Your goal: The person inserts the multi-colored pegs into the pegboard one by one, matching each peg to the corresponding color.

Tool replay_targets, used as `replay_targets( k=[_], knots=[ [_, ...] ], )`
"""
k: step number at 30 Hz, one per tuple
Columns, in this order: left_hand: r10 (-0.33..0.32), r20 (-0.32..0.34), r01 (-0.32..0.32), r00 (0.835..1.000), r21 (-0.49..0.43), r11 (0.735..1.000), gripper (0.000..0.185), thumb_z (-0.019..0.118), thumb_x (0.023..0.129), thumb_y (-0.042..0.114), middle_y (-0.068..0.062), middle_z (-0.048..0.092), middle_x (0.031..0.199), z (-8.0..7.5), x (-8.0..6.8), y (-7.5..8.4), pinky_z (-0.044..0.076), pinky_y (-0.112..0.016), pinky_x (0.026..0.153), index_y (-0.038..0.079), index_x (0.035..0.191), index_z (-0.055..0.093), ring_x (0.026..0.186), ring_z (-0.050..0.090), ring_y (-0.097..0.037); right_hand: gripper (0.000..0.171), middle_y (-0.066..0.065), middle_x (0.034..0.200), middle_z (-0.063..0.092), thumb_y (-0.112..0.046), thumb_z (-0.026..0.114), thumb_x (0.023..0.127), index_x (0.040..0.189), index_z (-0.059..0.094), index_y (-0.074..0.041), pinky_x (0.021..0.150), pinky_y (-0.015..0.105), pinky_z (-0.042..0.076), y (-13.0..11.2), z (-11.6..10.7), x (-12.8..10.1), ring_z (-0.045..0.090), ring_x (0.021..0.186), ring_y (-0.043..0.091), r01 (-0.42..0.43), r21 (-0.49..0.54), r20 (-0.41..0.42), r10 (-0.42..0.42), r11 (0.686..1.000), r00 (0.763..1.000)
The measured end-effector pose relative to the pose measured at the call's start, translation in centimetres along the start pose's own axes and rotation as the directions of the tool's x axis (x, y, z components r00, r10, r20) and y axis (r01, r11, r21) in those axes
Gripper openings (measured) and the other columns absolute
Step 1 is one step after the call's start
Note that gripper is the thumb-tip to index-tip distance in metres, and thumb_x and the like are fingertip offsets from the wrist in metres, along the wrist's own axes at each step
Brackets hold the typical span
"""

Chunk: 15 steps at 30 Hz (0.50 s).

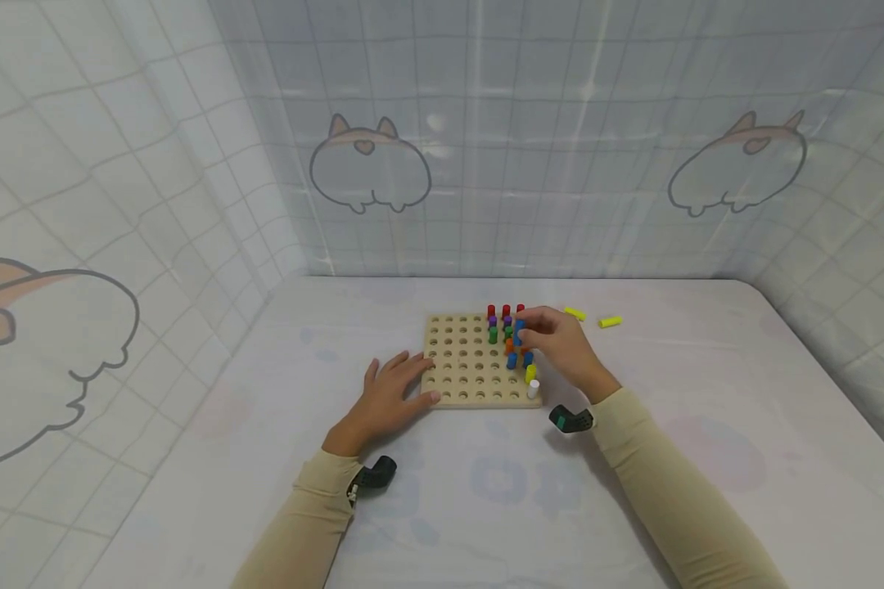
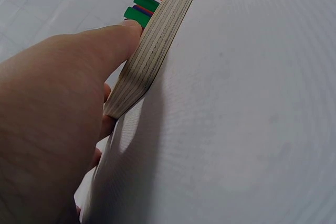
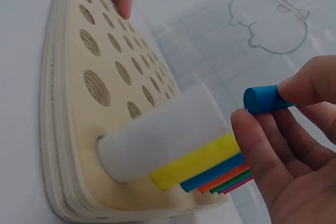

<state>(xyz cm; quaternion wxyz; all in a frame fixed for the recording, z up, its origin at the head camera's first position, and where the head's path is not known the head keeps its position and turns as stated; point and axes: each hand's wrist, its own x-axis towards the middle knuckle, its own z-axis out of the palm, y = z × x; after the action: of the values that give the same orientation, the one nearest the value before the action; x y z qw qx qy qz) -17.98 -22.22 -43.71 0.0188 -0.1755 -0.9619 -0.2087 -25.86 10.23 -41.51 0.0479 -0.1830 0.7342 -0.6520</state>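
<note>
A wooden pegboard (image 1: 462, 366) lies on the table, its right side filled with coloured pegs in rows. Above those pegs, my right hand (image 1: 566, 353) pinches a blue peg (image 3: 265, 99) between thumb and fingers, clear of the board. My left hand (image 1: 389, 402) rests at the board's left edge with fingers spread, the thumb touching its near corner. In the right wrist view a white peg (image 3: 163, 137) stands in the corner hole, with a yellow peg (image 3: 197, 158) behind it. Two blue pegs (image 1: 511, 361) stand in the board beyond the yellow one.
Two loose yellow pegs (image 1: 610, 322) lie on the white table (image 1: 486, 507) to the right of the board. Red pegs (image 1: 506, 311) stand along the far edge, with purple, green and orange ones nearer. Tiled curtains (image 1: 516, 237) with cartoon drawings enclose the table.
</note>
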Motion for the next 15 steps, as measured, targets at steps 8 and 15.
replay_targets(
  k=[8,15],
  knots=[
    [-0.005,0.001,0.005,1.000,-0.002,1.000,0.066,0.058,0.096,0.053,-0.004,0.041,0.157,0.11,0.19,-0.11,0.001,-0.068,0.114,0.020,0.152,0.046,0.149,0.024,-0.030,0.034,0.021,0.123,0.064,-0.012,0.067,0.098,0.128,0.062,0.002,0.083,0.028,0.055,0.08,0.64,0.10,0.065,0.097,0.024,0.030,-0.076,0.042,-0.026,0.997,0.999],
    [-0.008,0.006,0.008,1.000,-0.007,1.000,0.067,0.058,0.096,0.053,-0.004,0.040,0.158,0.10,0.18,-0.06,0.000,-0.067,0.114,0.019,0.152,0.046,0.149,0.023,-0.029,0.034,0.013,0.113,0.068,-0.016,0.069,0.096,0.128,0.065,-0.003,0.083,0.036,0.055,-0.01,0.89,0.48,0.065,0.096,0.026,0.030,-0.162,0.069,-0.019,0.986,0.997]
  ],
)
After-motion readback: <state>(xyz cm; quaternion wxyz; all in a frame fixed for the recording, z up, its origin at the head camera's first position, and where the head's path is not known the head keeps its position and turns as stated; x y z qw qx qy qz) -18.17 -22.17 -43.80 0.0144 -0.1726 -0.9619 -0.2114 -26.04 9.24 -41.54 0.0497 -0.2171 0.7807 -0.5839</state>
